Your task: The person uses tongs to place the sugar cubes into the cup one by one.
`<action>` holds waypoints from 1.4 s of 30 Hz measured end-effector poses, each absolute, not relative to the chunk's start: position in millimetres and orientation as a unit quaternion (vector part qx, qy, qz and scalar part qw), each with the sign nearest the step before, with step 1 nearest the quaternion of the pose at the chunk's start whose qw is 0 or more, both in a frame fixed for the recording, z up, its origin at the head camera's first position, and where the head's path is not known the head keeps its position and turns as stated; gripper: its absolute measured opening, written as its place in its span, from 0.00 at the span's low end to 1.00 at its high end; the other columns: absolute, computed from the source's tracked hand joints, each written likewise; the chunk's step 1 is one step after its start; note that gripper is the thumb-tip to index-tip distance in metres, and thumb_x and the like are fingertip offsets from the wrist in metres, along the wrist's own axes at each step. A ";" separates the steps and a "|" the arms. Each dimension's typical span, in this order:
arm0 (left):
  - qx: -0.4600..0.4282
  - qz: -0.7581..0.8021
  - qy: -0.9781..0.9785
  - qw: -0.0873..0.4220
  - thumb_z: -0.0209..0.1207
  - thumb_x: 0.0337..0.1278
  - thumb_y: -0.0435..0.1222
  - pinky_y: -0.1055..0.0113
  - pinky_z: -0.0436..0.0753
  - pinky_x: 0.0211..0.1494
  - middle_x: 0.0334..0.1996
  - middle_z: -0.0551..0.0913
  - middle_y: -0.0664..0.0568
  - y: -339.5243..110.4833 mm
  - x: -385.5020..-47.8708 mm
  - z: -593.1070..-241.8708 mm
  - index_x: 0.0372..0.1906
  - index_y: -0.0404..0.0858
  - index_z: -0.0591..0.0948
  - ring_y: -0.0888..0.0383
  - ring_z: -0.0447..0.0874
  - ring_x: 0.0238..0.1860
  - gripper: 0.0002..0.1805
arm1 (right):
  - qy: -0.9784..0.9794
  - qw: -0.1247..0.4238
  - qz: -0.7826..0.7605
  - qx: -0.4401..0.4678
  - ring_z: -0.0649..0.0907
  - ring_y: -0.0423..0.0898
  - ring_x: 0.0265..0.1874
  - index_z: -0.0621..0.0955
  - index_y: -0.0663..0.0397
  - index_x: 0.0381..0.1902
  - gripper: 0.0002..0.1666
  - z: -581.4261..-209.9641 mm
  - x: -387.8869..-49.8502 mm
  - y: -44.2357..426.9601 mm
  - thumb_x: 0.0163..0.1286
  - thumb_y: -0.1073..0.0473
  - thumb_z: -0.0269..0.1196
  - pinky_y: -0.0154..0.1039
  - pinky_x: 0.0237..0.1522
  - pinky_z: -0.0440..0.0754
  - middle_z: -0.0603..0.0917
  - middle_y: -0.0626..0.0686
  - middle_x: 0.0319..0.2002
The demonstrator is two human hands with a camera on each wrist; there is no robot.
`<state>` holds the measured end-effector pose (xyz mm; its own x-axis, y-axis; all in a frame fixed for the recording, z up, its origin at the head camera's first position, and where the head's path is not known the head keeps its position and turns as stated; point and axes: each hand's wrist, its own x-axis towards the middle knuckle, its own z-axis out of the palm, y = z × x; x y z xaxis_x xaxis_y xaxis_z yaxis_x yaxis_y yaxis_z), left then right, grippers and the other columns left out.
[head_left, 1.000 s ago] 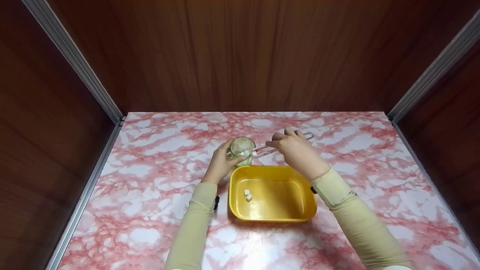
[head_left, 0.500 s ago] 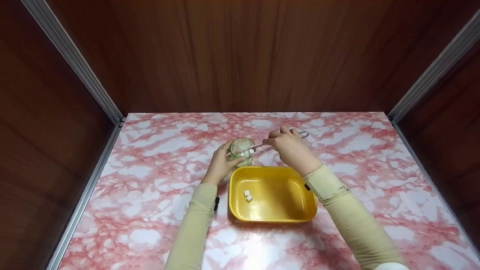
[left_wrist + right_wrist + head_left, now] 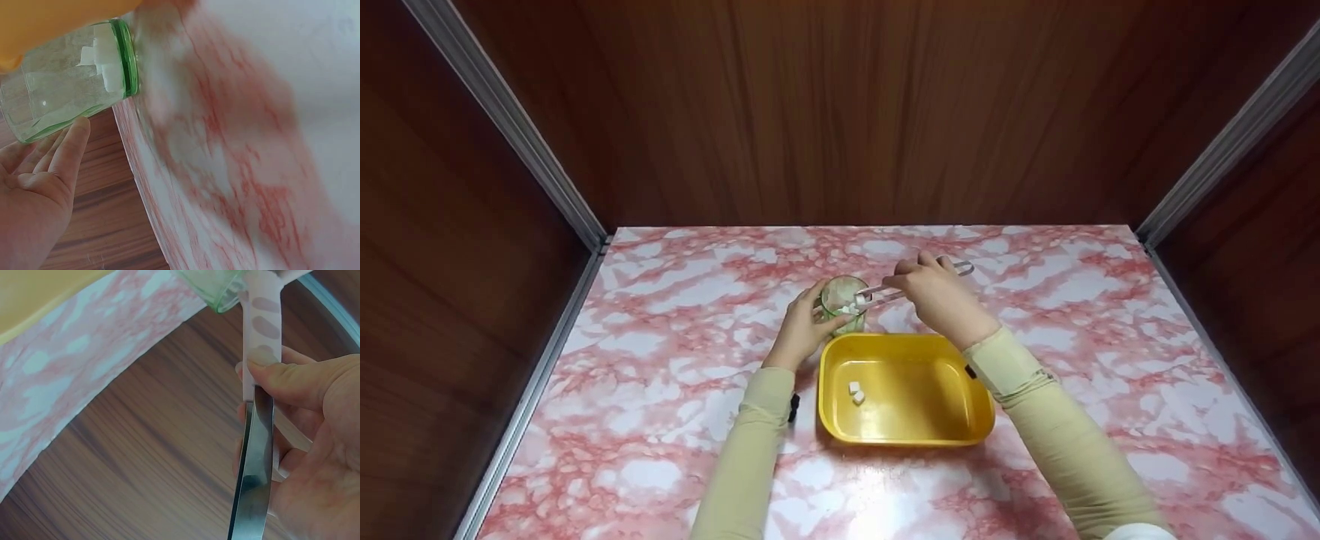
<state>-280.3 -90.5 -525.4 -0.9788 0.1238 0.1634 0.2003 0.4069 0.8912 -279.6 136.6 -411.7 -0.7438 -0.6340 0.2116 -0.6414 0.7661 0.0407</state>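
My left hand [image 3: 800, 328] holds a clear green-tinted glass [image 3: 840, 289] around its side, thumb on the near side and fingers on the far side. Several white cubes [image 3: 107, 62] lie inside the glass near its base. My right hand [image 3: 943, 300] pinches a pair of tongs [image 3: 253, 455] with metal arms and pale pink, spotted tips. In the head view the tips reach the glass's mouth, with a white cube [image 3: 861, 300] between them. Whether that cube touches the others cannot be told. Just in front stands a yellow rectangular box [image 3: 915, 397].
Two white cubes [image 3: 856, 392] lie at the left inside the yellow box. The table [image 3: 660, 420] has a red and white marbled top. Dark wooden panels [image 3: 840, 112] stand behind it and on both sides, with metal edge strips [image 3: 525, 150] at the corners.
My right hand has moved left and slightly up, bringing the tongs and the cube from beside the glass into its mouth. The left hand and glass stay nearly still.
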 end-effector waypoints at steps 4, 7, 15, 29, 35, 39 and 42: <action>-0.097 -0.538 -0.837 0.036 0.69 0.51 0.44 0.64 0.74 0.62 0.62 0.69 0.38 -90.2 -280.1 -525.9 0.71 0.39 0.63 0.49 0.71 0.61 0.43 | -0.932 0.113 0.019 0.343 0.74 0.55 0.42 0.86 0.46 0.49 0.28 -413.3 -280.0 136.3 0.59 0.79 0.61 0.54 0.43 0.78 0.82 0.51 0.41; -0.099 -0.542 -0.834 0.035 0.69 0.52 0.43 0.62 0.74 0.63 0.63 0.68 0.37 -90.3 -280.0 -526.0 0.72 0.38 0.63 0.47 0.70 0.62 0.43 | -0.931 0.118 0.020 0.345 0.74 0.55 0.41 0.86 0.46 0.48 0.28 -414.3 -279.9 136.6 0.59 0.80 0.60 0.53 0.40 0.77 0.82 0.51 0.39; -0.099 -0.535 -0.839 0.034 0.69 0.52 0.45 0.62 0.75 0.62 0.65 0.66 0.37 -90.5 -280.8 -525.5 0.72 0.37 0.62 0.47 0.70 0.62 0.44 | -0.932 0.117 0.015 0.343 0.74 0.54 0.41 0.86 0.45 0.48 0.27 -414.7 -279.3 136.1 0.59 0.79 0.61 0.52 0.40 0.76 0.82 0.50 0.41; -0.097 -0.535 -0.838 0.034 0.69 0.52 0.45 0.63 0.75 0.62 0.64 0.67 0.37 -90.7 -281.3 -525.7 0.72 0.38 0.62 0.48 0.70 0.62 0.44 | -0.934 0.112 0.022 0.339 0.74 0.55 0.42 0.85 0.47 0.50 0.28 -415.3 -278.8 136.9 0.59 0.79 0.60 0.53 0.40 0.76 0.81 0.52 0.40; -0.095 -0.539 -0.836 0.032 0.69 0.52 0.44 0.66 0.74 0.62 0.64 0.67 0.37 -90.6 -281.6 -525.7 0.71 0.37 0.62 0.49 0.70 0.62 0.44 | -0.937 0.104 0.019 0.332 0.74 0.55 0.43 0.84 0.47 0.53 0.28 -416.2 -278.3 137.0 0.59 0.78 0.62 0.55 0.44 0.77 0.81 0.53 0.43; -0.089 -0.542 -0.835 0.026 0.69 0.51 0.44 0.67 0.74 0.62 0.65 0.66 0.38 -90.3 -281.0 -525.3 0.72 0.37 0.62 0.49 0.70 0.62 0.44 | -0.939 0.099 0.019 0.328 0.73 0.56 0.44 0.82 0.48 0.55 0.28 -417.3 -277.1 138.3 0.59 0.77 0.64 0.57 0.46 0.78 0.81 0.54 0.45; -0.089 -0.545 -0.833 0.024 0.69 0.51 0.44 0.66 0.74 0.63 0.66 0.65 0.38 -90.6 -280.6 -524.4 0.72 0.37 0.61 0.49 0.69 0.63 0.45 | -0.938 0.101 0.023 0.331 0.73 0.55 0.43 0.82 0.49 0.55 0.28 -418.4 -276.1 139.7 0.59 0.74 0.66 0.56 0.46 0.78 0.81 0.53 0.45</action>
